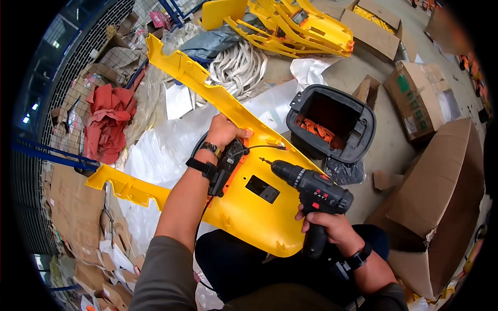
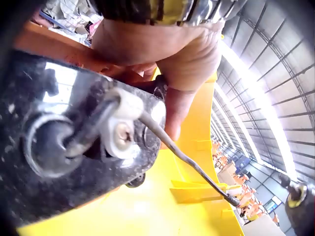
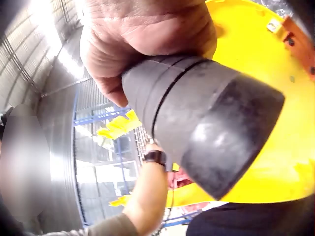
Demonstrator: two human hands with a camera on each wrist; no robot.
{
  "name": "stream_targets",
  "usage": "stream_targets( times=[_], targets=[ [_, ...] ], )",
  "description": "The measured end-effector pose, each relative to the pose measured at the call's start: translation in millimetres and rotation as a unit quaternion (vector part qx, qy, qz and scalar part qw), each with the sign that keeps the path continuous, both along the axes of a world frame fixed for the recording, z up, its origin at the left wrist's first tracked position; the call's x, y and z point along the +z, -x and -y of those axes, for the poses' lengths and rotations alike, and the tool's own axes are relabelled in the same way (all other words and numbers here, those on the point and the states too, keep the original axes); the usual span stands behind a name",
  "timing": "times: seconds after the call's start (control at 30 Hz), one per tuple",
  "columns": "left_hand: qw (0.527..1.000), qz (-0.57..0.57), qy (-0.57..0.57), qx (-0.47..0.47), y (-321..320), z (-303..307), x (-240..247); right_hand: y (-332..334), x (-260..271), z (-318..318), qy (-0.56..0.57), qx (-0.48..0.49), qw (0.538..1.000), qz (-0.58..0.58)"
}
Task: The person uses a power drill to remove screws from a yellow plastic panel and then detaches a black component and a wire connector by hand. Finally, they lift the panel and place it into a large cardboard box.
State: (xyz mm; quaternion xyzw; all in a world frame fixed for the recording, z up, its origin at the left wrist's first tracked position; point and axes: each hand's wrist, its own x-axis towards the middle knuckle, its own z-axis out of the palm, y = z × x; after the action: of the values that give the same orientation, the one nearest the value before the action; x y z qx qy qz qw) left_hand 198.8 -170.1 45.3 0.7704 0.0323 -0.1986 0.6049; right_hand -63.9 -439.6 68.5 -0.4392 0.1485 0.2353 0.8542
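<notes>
Left hand [image 1: 224,130] sits at the top edge of the yellow panel [image 1: 249,212], and its fingers curl tight around that edge. The yellow panel lies across the person's lap, and its long arm reaches up and to the left over the floor. Just under the left wrist, a black part [image 1: 228,161] is fixed on the panel. A thin wire [image 1: 262,147] runs from it to the right. The left wrist view shows a small screw [image 2: 123,135] in a white clip on that black part.

Further right is the drill [image 1: 311,189]. Its tip hangs just above the panel, close to the wire and the black part, but it is not in a screw. The right hand [image 1: 328,226] is wrapped tight around the drill's handle.

To do this well, I think the left hand should press the panel down hard so it can't wobble on the lap. The drill tip should sit right in the screw head and stand straight before the drill spins. A slow start seems best, so the tip does not slip and scratch the plastic. The wire is close, so it should be out of the tip's way, and so should the left fingers.

Far right, a black tub [image 1: 369,129] with orange bits [image 1: 316,129] inside stands on the floor.
</notes>
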Motion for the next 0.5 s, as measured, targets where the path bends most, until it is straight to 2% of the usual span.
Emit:
stream_targets(
  times=[0.2, 0.5],
  targets=[
    [0.999, -0.042, -0.007, -0.002, -13.7, -13.8, -24.9, -6.7, -35.2, -29.2, -0.007, 0.001, 0.999, -0.044],
    [0.999, 0.025, -0.031, -0.014, -18.7, -16.0, -37.6, -23.5, -61.1, -74.1, 0.026, 0.02, 0.999, -0.02]
  ],
)
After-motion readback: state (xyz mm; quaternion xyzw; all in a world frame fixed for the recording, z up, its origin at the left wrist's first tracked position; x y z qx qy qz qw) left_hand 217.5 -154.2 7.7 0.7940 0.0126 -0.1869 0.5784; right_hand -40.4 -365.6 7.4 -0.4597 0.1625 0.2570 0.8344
